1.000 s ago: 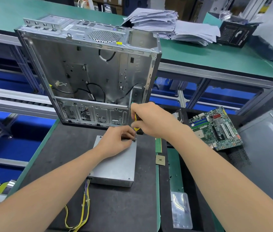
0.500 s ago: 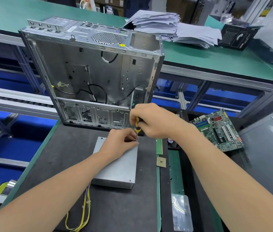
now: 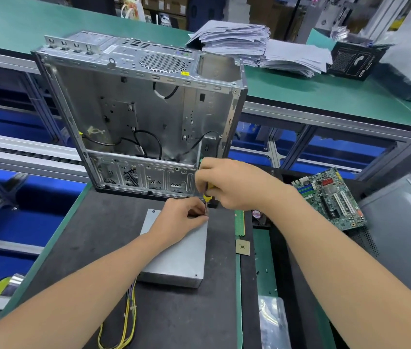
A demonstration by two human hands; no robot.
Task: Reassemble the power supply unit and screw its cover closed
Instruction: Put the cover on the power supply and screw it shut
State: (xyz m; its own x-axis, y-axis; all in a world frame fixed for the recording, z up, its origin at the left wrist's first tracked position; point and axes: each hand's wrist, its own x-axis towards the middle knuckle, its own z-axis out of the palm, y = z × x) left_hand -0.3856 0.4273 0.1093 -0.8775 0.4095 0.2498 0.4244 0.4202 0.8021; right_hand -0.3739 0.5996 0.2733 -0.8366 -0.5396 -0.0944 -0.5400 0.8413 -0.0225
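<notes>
Right hand [image 3: 234, 183] is gripping a yellow-handled screwdriver [image 3: 208, 195] upright at the power supply unit's [image 3: 181, 250] far right corner; fingers of the left hand [image 3: 181, 220] are pinching its shaft.

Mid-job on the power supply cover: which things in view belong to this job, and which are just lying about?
In use: power supply unit; screwdriver, gripped by right hand, its tip steadied by left hand.
Lying about: computer case, motherboard, memory stick, processor chip, paper stacks, plastic bag.
</notes>
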